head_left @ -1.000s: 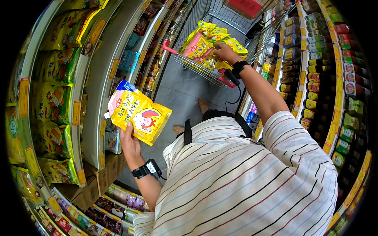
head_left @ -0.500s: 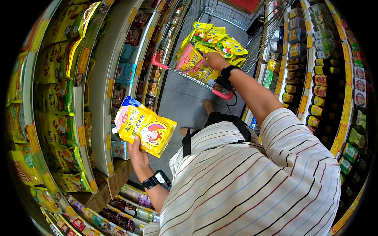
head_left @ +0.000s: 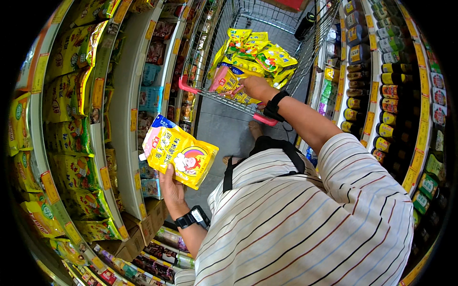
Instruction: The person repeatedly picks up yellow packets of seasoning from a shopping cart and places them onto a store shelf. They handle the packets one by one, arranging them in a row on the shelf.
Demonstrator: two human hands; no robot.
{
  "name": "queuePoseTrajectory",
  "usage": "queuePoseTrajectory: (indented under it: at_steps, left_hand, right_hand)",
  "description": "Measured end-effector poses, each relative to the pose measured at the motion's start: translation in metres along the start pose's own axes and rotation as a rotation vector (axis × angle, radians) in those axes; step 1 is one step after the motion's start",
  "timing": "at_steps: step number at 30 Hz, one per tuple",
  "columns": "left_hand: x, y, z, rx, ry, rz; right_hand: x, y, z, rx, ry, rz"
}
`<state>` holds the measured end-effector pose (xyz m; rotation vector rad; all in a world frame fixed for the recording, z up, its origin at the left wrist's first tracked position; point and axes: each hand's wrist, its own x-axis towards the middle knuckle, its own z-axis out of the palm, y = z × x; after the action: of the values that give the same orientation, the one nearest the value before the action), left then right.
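Observation:
My left hand [head_left: 172, 186] grips a yellow seasoning pouch [head_left: 183, 152] by its lower left, raised beside the left shelves. It has a pink-and-blue top, a white spout and a cartoon chef. My right hand [head_left: 256, 88] reaches into the near end of a wire shopping cart [head_left: 185, 82] with pink handle ends, its fingers curled on a pink-and-yellow pouch [head_left: 222, 80] like the one in my left hand. Behind that hand, several yellow bags [head_left: 274, 59] are piled in the cart.
Shelves of yellow bags [head_left: 69, 138] line my left, above cardboard boxes [head_left: 152, 214]. Shelves of dark-capped bottles and jars [head_left: 389, 105] line my right. Grey floor tiles [head_left: 214, 124] show under the cart, near my feet. A dark cylindrical object [head_left: 305, 26] sits at the cart's far right.
The cart and my right hand now sit lower and nearer in the view. More of a blue-topped pouch shows under that hand. My left hand still holds its pouch, slightly lower in the picture.

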<state>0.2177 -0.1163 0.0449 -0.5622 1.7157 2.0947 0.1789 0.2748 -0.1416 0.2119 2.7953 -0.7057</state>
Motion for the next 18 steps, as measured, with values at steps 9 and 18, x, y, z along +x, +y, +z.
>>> queuePoseTrajectory:
  at_steps: [9,18]
  left_hand:
    - [-0.004,-0.002,0.001,-0.039,-0.004,0.016]
    - [-0.004,-0.011,-0.011,-0.091,0.010,0.069]
  right_hand:
    - [0.021,0.027,0.007,0.332,0.060,0.050]
    - [0.023,0.035,-0.002,0.726,-0.236,0.284]
